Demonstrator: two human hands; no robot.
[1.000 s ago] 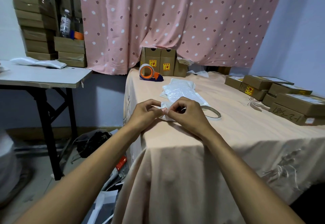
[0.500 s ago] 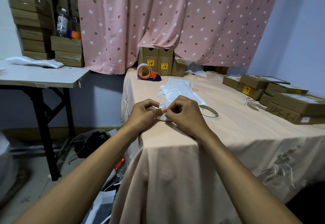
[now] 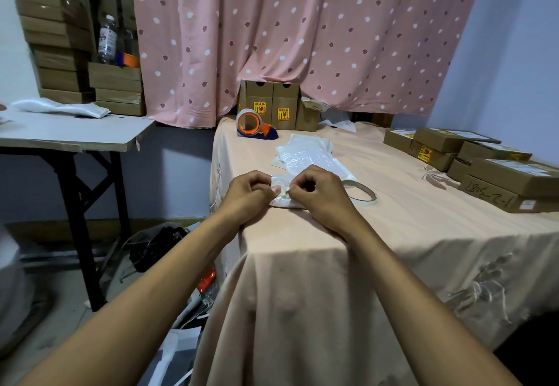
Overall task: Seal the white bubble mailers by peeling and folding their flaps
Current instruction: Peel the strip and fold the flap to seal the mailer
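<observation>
A white bubble mailer (image 3: 283, 202) is lying flat near the front left corner of the table (image 3: 332, 264), which is wearing a peach cloth, and it is sitting directly between the two hands, mostly covered by them. The left hand (image 3: 248, 196) is gripping the mailer's left part with curled fingers, its thumb pressing down on top. The right hand (image 3: 321, 195) is curling over the right part, its fingertips pinching at a small spot on the mailer just beside the left thumb; whether that is the flap strip, I cannot tell. Just beyond the right hand a thin ring of tape (image 3: 361, 194) is lying on the cloth. Behind the hands a loose pile of more white mailers (image 3: 305, 154) is resting, touching the held one's far edge. Farther back an orange tape dispenser (image 3: 253, 123) is standing beside small brown boxes (image 3: 272, 104), and flat cardboard parcels (image 3: 490, 167) are stacking up along the right edge. A pink dotted curtain (image 3: 302, 37) is hanging behind everything.
</observation>
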